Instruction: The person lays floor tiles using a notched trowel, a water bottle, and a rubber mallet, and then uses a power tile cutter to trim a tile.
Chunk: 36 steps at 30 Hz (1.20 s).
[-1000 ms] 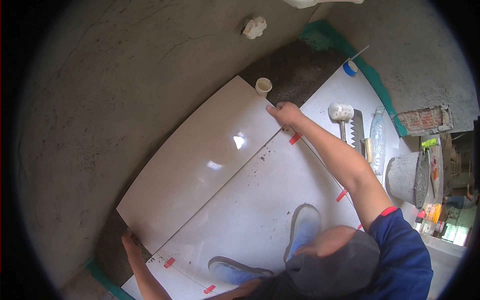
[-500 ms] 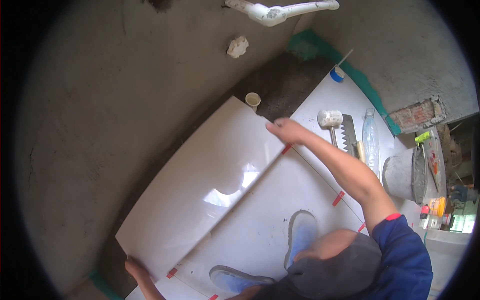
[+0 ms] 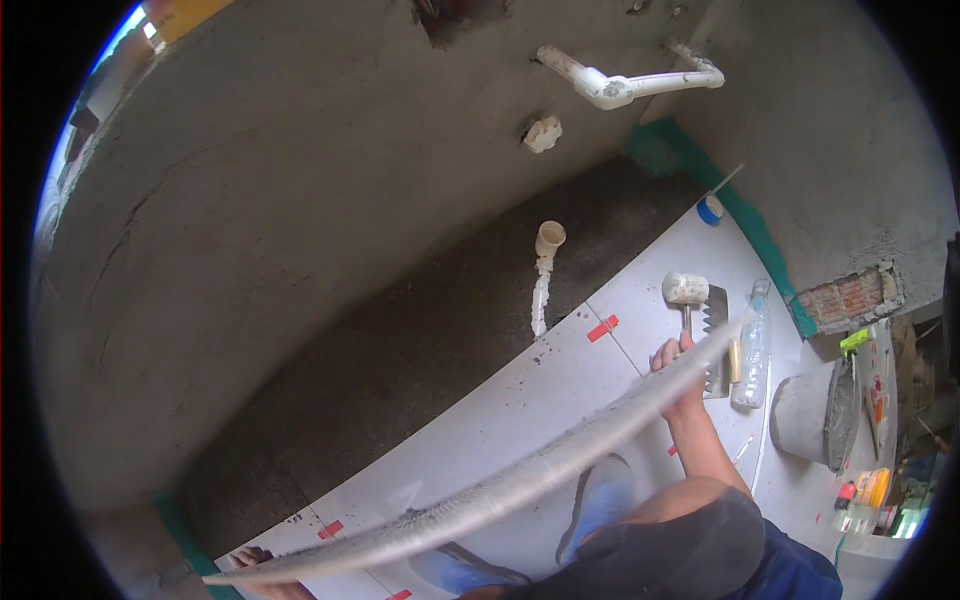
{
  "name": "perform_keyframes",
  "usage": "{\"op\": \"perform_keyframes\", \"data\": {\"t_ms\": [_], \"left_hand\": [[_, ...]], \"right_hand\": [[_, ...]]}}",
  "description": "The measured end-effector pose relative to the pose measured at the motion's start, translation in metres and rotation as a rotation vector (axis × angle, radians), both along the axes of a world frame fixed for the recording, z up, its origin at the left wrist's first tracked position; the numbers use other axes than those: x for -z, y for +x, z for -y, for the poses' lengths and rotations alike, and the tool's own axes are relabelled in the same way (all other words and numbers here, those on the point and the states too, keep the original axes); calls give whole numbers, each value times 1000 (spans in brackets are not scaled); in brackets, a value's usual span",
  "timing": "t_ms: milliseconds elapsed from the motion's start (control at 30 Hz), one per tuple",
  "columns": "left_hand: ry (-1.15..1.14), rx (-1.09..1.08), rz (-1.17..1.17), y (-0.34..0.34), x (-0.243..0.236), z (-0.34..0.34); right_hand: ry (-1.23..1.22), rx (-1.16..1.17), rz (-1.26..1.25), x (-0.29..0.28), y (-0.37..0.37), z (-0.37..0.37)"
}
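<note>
A large white floor tile (image 3: 520, 468) is tipped up on edge between my hands, its grey, rough back partly in sight. At the near left, my left hand (image 3: 268, 572) is closed around one end of it. My right hand (image 3: 684, 372) grips the other end, at the right, with the fingers curled at the edge. Below the raised tile lie white laid tiles (image 3: 460, 430) with red levelling clips (image 3: 603, 328) at their joints. Bare dark floor (image 3: 400, 340) shows beyond them, along the wall.
A white rubber mallet (image 3: 685, 289), a notched trowel (image 3: 716, 370) and a clear plastic bottle (image 3: 752, 350) lie right of my right hand. A grey bucket (image 3: 805, 415) stands farther right. A pipe stub (image 3: 550, 237) rises from the bare floor; a white bent pipe (image 3: 640, 88) juts from the wall.
The tile has come up off the strip by the wall and tilted back toward me, uncovering the dark floor and laid tile edge. Both hands moved with it, and the view shifted.
</note>
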<state>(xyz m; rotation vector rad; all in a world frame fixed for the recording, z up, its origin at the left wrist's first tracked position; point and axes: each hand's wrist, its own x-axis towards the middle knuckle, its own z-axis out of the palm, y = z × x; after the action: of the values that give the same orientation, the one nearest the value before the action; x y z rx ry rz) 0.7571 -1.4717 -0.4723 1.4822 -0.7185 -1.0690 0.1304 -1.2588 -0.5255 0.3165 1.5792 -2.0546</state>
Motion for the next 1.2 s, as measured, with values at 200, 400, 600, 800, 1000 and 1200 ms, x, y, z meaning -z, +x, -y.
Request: {"op": "perform_keyframes", "data": {"t_ms": [200,400,600,800,1000,1200], "left_hand": [[-35,69,-65,-32,-3,1],[25,183,-141,-90,11,19],[19,260,-186,-114,13,19],[13,303,-212,-125,13,16],[27,322,-220,-137,6,15],[33,330,-244,-135,0,11]], "right_hand": [[-677,-246,-331,-37,-44,50],[-766,-120,-284,-82,-50,78],[-1055,-221,48,-99,-49,87],[-1015,-381,231,-97,-43,75],[-1049,-464,373,-92,-47,73],[-949,-530,396,-86,-53,69]]}}
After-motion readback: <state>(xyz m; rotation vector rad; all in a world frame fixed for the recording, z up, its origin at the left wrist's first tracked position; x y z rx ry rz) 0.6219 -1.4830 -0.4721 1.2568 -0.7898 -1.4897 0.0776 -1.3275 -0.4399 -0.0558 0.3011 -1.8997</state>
